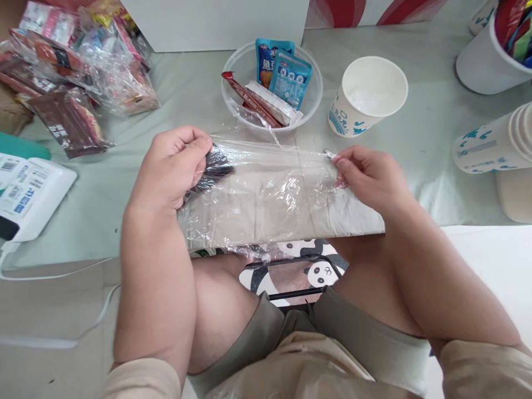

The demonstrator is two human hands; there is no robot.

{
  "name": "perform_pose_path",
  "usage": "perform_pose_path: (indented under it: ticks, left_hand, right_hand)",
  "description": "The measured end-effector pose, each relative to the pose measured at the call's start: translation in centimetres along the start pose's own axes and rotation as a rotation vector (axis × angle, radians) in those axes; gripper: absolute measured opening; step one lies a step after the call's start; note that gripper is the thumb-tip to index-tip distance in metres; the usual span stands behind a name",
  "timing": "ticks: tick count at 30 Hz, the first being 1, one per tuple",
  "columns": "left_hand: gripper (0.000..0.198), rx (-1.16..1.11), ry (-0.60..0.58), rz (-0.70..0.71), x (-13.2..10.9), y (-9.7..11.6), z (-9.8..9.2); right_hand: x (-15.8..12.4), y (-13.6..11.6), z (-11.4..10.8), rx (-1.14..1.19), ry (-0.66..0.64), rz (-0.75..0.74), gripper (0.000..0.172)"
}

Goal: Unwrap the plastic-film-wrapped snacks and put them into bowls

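Note:
Stretched between my two hands is a clear plastic bag (266, 194), thin, crinkled and shiny, in front of the bowl. My left hand (174, 166) is closed on its left end, where a dark patch (219, 160) shows beside the fingers; whether that is print or something inside, I cannot tell. Thumb and fingers of my right hand (369, 173) pinch the bag's right end, near a small silvery bit and a reddish bit. Just beyond the bag stands a clear plastic bowl (316, 91) with blue sachets (291, 77) and a red stick-shaped packet (253, 101) in it.
A white paper cup (361, 105) stands right of the bowl. Stacked cups (490, 144) and a white tub (477, 66) of packets are at right. Wrapped snacks (78, 72) pile up at left, above a white device (37, 194) with a cable. A phone (295, 277) lies on my lap.

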State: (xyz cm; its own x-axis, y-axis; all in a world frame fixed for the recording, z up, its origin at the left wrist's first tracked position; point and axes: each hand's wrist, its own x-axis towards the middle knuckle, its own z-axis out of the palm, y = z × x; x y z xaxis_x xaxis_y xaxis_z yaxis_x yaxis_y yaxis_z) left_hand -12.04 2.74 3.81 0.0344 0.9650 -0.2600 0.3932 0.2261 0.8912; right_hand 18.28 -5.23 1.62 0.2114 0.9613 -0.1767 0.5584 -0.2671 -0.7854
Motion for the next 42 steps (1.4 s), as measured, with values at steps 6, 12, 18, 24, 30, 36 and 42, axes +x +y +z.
perform_pose_path:
  ticks: [6,12,18,24,30,36,42]
  left_hand:
    - [0.029,0.203,0.544,0.434,-0.3,-0.1,1.3]
    - [0.036,0.512,-0.17,0.703,-7.1,3.3,5.5]
    - [0.024,1.051,-0.521,0.506,-8.6,2.6,7.5]
    - [0.026,1.019,-0.523,0.537,-8.3,2.4,8.9]
    - [0.025,1.126,-0.64,0.466,-8.4,2.4,10.2]
    - [0.032,1.115,-0.779,0.57,-10.2,3.0,9.0]
    - [0.027,1.178,-0.725,0.79,-13.7,3.1,7.3]
  right_hand:
    - [0.5,-0.1,0.4,0.365,0.09,0.112,0.019]
    - [1.6,1.0,0.7,0.528,0.153,0.126,0.021]
    - [2.6,1.7,-0.4,0.635,0.227,0.232,0.018]
    - [3.0,2.9,-1.0,0.607,0.163,0.161,0.028]
    - [3.6,3.6,-1.0,0.583,0.171,0.148,0.022]
    - [4.5,4.2,-1.0,0.554,0.331,0.079,0.015]
    - [4.4,4.5,-0.8,0.442,0.322,0.034,0.014]
